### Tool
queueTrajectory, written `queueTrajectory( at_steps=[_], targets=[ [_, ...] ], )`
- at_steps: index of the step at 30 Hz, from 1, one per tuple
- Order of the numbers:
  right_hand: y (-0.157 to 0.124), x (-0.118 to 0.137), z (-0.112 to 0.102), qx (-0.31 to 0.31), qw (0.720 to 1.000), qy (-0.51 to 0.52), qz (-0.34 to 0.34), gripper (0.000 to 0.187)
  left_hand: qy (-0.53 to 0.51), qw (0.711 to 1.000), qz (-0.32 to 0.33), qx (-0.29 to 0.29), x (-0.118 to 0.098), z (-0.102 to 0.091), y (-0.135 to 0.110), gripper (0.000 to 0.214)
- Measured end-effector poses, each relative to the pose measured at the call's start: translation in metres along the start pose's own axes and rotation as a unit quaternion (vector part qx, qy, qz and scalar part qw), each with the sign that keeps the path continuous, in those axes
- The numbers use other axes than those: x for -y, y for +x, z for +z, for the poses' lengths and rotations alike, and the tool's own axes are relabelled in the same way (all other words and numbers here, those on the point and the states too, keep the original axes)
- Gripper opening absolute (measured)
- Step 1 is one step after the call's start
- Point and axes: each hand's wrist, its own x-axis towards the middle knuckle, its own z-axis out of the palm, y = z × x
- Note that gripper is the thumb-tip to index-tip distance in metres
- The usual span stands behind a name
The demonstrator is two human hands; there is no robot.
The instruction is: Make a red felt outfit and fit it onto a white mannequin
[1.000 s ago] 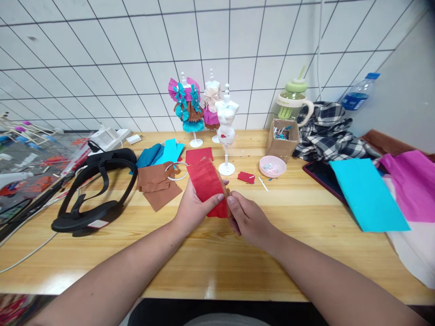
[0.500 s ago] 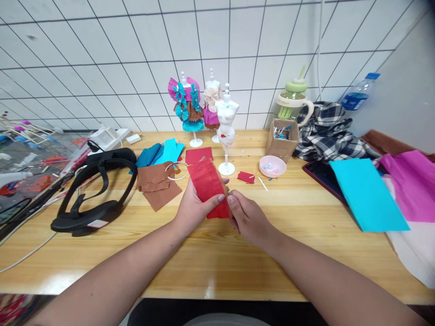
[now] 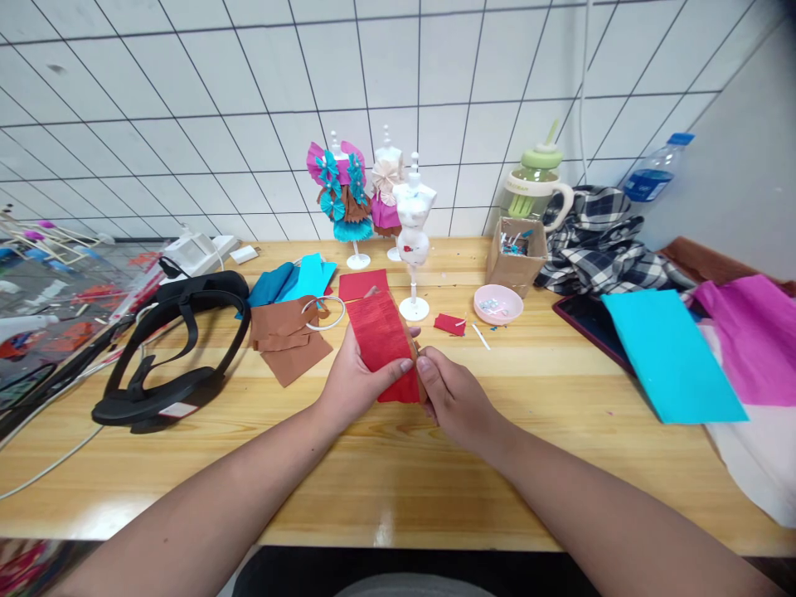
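A red crepe paper strip slants upward between my two hands above the table, a brown edge showing along its right side. My left hand is closed round its left side, thumb pressed flat on top. At the right edge, my right hand has thumb and curled fingers pinched on the paper; some of those fingertips are hidden. Just beyond stands a bare white mini dress form. A flat red paper piece and a small folded red piece lie near its base.
Brown paper pieces, a white ring and a black headset lie left. Behind stand two decorated dress forms. To the right are a pink bowl, cardboard box, green-lidded bottle and blue paper.
The red paper has shifted very slightly to the right and down in my hands. Both hands keep nearly the same hold, and the things on the table stay put.
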Motion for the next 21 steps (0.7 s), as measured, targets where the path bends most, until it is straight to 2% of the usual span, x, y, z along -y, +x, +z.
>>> queueTrajectory(
  at_steps=[12, 15, 18, 21],
  targets=[
    [0.000, 0.002, 0.000, -0.007, 1.000, 0.008, 0.017, 0.037, 0.001, 1.000, -0.001, 0.002, 0.000, 0.001, -0.002, 0.064],
    [0.002, -0.001, -0.003, -0.024, 0.999, 0.032, 0.019, 0.037, -0.004, 1.000, -0.009, 0.000, 0.000, 0.000, 0.000, 0.062],
    [0.010, -0.010, -0.022, -0.084, 0.994, 0.064, 0.028, 0.040, -0.009, 1.000, -0.021, -0.016, -0.001, -0.004, 0.004, 0.060],
    [0.022, -0.023, -0.055, -0.190, 0.977, 0.096, 0.033, 0.040, -0.015, 0.998, -0.028, -0.045, 0.000, -0.009, 0.009, 0.063]
  ],
)
